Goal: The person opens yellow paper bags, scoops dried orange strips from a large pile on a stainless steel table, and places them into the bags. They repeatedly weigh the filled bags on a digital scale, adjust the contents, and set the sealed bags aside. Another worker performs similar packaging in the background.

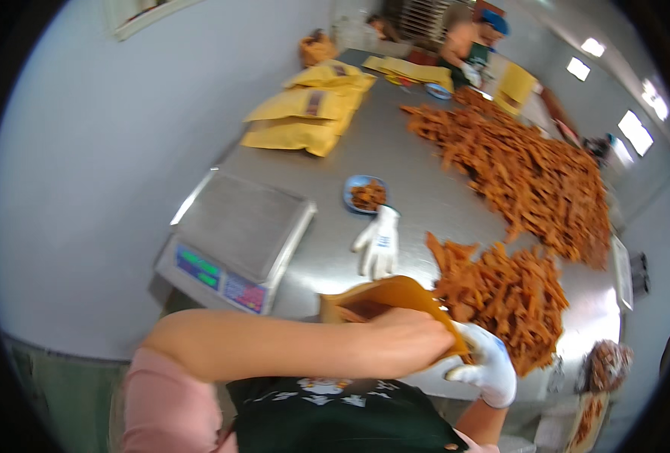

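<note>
A brown paper bag [403,289] stands with its mouth open at the near edge of the metal table. My bare left hand [423,337] grips it at the right side of the mouth, and my forearm crosses in front of it. The fingers of that hand are mostly hidden. Against the bag's right rim is my right hand [488,359] in a white work glove, curled around some orange-brown dried strips. Just beyond lies a small pile of dried strips [505,294]. A spare white glove [380,240] rests flat behind the bag.
A digital scale [238,226] stands at the left. Near the middle is a blue dish [348,195] of small pieces. Filled yellow bags [301,122] lie by the wall. A large heap of strips [533,175] covers the far right, where a person in a blue cap [495,21] stands.
</note>
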The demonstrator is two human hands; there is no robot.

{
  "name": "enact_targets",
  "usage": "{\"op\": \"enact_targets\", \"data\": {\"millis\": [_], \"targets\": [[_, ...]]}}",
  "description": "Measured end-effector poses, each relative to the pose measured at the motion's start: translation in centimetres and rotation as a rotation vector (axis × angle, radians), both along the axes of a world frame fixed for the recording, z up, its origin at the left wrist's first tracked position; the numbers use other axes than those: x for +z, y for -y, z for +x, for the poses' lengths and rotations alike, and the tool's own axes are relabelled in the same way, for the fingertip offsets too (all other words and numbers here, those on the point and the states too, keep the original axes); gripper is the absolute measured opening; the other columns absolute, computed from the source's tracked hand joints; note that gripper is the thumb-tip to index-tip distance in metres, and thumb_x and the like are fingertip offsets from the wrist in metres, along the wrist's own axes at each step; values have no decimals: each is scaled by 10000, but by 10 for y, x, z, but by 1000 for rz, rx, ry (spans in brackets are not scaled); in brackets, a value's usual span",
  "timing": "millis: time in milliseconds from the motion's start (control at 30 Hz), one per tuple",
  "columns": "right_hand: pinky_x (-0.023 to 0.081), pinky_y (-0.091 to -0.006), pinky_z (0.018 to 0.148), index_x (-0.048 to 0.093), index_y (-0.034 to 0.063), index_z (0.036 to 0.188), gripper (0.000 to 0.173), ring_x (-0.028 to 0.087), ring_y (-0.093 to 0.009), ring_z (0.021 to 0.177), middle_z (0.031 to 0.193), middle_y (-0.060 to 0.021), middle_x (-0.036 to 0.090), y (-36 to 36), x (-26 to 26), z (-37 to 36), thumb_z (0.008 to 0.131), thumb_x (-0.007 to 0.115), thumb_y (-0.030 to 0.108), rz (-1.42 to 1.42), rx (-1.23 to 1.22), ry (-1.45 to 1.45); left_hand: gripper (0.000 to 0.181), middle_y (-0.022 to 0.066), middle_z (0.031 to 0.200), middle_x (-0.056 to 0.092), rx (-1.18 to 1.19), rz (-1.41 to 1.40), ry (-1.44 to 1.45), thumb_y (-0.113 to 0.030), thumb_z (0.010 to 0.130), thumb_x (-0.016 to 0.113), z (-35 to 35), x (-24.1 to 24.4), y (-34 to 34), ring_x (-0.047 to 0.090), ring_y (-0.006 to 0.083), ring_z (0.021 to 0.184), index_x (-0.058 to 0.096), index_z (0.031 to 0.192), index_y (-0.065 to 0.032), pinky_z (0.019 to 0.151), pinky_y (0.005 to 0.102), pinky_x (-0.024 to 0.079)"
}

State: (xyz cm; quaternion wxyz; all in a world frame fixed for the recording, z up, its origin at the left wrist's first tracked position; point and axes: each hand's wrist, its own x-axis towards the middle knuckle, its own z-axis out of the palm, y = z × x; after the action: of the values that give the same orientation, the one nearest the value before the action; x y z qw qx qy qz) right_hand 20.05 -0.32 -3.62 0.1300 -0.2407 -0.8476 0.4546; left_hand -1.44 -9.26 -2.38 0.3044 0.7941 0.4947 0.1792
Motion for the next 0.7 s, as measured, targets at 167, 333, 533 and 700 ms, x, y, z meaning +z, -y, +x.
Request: {"op": "enact_targets", "data": {"millis": [167, 333, 533, 700], "targets": [[414, -262, 580, 618, -36, 1049, 729, 551, -141, 650, 827, -53, 606, 5, -18, 2, 580, 875, 459, -215, -174, -56, 122, 138, 804, 615, 46, 286, 36, -167, 812, 608, 21, -16, -1, 643, 333, 739, 613, 819, -45, 628, 430, 524], [465, -290, 810, 613, -71, 1082, 732, 597, -148, 912, 980, -77, 623, 7, -4, -10, 694, 815, 516, -159, -99, -42, 183, 155, 812, 583, 146, 415, 104, -96, 781, 625, 4, -8, 16, 641, 336, 709, 574, 942, -25, 594, 438, 518], [438, -196, 637, 565, -56, 1212, 412, 585, -98, 760, 1000, -50, 625, -1, -10, -6, 874, 694, 141, -220, 28, -128, 250, 154, 846, 574, 377, 386, 106, -52, 780, 623, -26, 0, 49, 619, 319, 785, 551, 1017, -19, 677, 410, 517], [435, -244, 684, 562, -43, 1234, 533, 568, -133, 807, 1073, -75, 615, -5, -8, -14, 846, 719, 286, -121, 64, -89, 106, 155, 850, 614, 425, 367, -231, -72, 727, 610, -37, -2, 53, 614, 289, 824, 643, 780, 14, 710, 363, 525]]}}
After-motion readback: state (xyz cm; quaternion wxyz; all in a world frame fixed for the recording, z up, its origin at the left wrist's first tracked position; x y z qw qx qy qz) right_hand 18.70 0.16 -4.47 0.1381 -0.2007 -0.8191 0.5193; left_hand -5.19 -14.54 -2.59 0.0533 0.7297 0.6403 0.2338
